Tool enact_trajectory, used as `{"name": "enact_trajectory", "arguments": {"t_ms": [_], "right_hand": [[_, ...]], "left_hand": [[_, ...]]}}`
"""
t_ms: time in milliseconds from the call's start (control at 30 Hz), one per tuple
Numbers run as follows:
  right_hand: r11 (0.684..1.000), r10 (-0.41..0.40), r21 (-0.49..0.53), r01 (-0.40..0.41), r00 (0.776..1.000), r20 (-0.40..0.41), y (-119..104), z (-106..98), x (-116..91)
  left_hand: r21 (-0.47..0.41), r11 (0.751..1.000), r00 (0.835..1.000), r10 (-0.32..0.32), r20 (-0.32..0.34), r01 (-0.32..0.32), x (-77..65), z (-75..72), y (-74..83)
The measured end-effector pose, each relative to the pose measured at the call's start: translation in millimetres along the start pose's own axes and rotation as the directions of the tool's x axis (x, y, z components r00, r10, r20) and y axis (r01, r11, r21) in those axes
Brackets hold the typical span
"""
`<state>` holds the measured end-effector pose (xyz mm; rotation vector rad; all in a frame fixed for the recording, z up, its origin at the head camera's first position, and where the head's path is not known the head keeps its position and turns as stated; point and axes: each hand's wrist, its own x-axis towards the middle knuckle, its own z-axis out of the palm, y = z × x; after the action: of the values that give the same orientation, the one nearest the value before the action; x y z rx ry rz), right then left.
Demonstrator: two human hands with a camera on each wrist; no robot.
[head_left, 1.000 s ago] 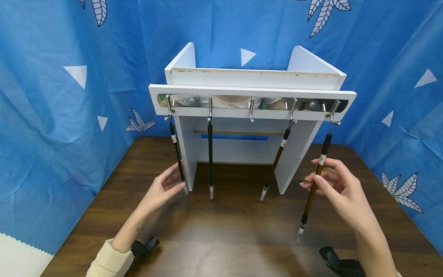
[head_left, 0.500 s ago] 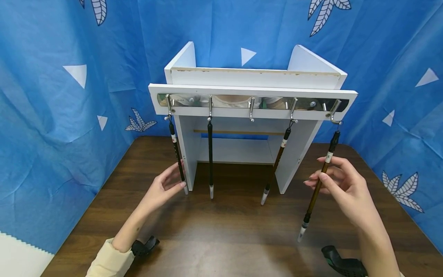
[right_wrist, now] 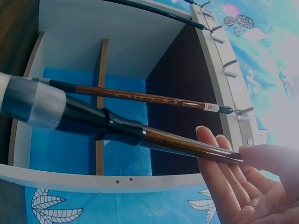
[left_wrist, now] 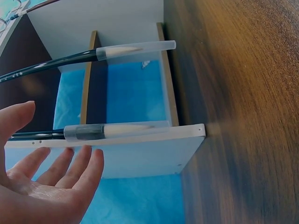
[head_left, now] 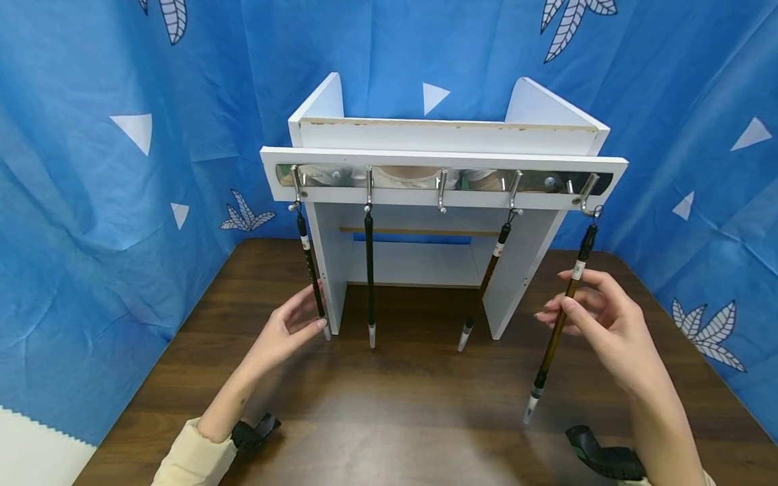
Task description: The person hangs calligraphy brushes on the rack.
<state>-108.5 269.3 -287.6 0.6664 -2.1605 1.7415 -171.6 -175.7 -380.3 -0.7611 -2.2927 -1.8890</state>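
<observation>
My right hand [head_left: 608, 331] pinches a brown-handled calligraphy brush [head_left: 554, 344] between thumb and fingers. The brush slants, its clear-capped tip low and its cord loop at the rightmost hook [head_left: 588, 196]; whether the loop is fully seated, I cannot tell. The right wrist view shows the thumb and fingers on the brush handle [right_wrist: 182, 145]. My left hand [head_left: 288, 334] is beside the leftmost black brush [head_left: 313, 270], which hangs from its hook. Its fingers are spread, with a gap to the thumb, in the left wrist view, near that brush's capped end [left_wrist: 84, 132].
A white shelf unit [head_left: 450, 140] with a hook rail [head_left: 401, 156] stands on the wooden table [head_left: 389, 418]. A black brush [head_left: 370, 270] and a brown brush [head_left: 486, 280] hang from other hooks. The middle hook [head_left: 442, 192] bears nothing. A blue patterned cloth [head_left: 200, 121] surrounds the table.
My right hand has moved slightly up and right with the brush, bringing its cord loop up to the rightmost hook. The neighbouring brown brush swung slightly. My left hand has stayed put.
</observation>
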Motion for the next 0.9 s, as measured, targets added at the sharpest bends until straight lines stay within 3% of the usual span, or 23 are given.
{"name": "enact_trajectory", "arguments": {"t_ms": [300, 900], "right_hand": [[1.0, 0.024, 0.007, -0.024, 0.999, -0.027, 0.7, 0.4, 0.4], [0.996, 0.014, 0.087, -0.015, 1.0, 0.013, 7.3, -1.1, 0.5]], "left_hand": [[0.0, 1.0, 1.0, 0.011, 0.005, -0.011, 0.6, 0.0, 0.5], [0.001, 1.0, 1.0, -0.003, -0.008, 0.003, 0.4, 0.0, -2.2]]}}
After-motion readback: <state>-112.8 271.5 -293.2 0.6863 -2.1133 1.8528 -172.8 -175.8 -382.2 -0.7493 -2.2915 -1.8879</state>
